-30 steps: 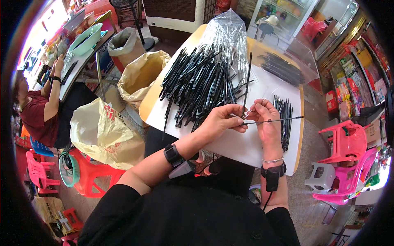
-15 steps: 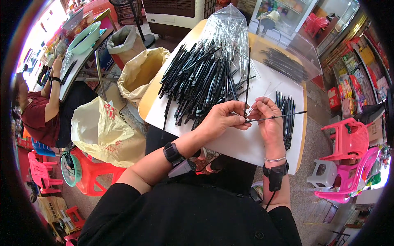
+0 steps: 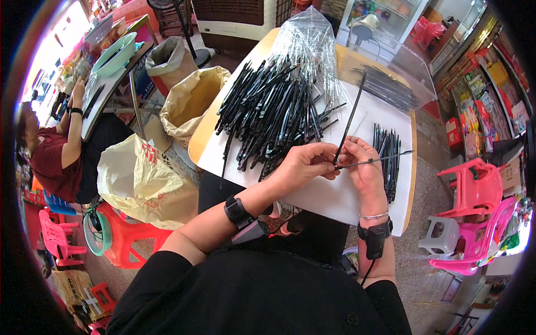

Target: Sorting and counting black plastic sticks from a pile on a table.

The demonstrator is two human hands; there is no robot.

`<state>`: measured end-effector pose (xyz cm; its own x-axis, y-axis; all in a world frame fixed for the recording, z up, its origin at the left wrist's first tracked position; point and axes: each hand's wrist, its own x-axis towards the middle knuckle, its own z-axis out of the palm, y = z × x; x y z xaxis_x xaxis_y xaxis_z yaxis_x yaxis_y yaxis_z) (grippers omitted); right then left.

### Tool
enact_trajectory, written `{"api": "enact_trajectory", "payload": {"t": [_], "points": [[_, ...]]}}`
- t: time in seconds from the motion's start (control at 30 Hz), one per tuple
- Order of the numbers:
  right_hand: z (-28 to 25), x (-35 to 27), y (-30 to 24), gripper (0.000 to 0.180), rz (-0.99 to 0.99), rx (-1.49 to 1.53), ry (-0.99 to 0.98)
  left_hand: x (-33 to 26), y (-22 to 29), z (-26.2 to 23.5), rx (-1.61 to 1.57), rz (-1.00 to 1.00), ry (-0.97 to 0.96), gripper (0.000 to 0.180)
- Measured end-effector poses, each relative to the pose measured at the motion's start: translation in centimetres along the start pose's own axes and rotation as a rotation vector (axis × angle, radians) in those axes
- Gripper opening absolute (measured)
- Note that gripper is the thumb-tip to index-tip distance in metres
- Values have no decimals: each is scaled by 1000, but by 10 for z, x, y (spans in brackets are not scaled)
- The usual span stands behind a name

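Over the white tabletop [image 3: 318, 195], my two hands meet at the joint between two slim black rods that look like umbrella ribs. My left hand [image 3: 306, 166] pinches the joint between thumb and fingers. From there the longer black rod [image 3: 352, 114] slants up and away to the right. A thinner black rod [image 3: 385, 158], with a small knob partway along, reaches right across my right palm. My right hand [image 3: 365, 170] has its thumb and fingertips closed at the foot of the longer rod; the exact contact is partly hidden. A large heap of black rods [image 3: 268, 114] lies beyond my left hand.
A clear plastic bag of thin silvery rods [image 3: 307, 39] lies behind the heap. Black rods [image 3: 388, 162] lie right of my right hand. A clear box [image 3: 391, 84] holds more. Open sacks [image 3: 195, 100] stand left; another person [image 3: 53, 153] works at a side table.
The longer black rod has swung from nearly upright to a rightward slant. My right fingers have closed in on its lower end. The thinner rod has barely shifted.
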<state>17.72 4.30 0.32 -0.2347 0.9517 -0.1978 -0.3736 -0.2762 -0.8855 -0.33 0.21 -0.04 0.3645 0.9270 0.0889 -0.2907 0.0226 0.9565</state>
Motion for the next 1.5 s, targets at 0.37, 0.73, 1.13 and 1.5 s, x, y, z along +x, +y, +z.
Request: {"api": "enact_trajectory", "payload": {"t": [0.37, 0.73, 1.13, 1.5], "points": [[-2, -2, 1, 13, 22, 4, 4, -2, 3, 3, 153, 81, -31, 16], [6, -4, -6, 15, -13, 38, 16, -3, 10, 1, -184, -67, -30, 25], [2, -1, -2, 16, 114, 69, -27, -1, 7, -4, -271, -35, 34, 32], [0, 0, 2, 13, 47, 72, -22, -1, 7, 1, -161, -68, -31, 30]]}}
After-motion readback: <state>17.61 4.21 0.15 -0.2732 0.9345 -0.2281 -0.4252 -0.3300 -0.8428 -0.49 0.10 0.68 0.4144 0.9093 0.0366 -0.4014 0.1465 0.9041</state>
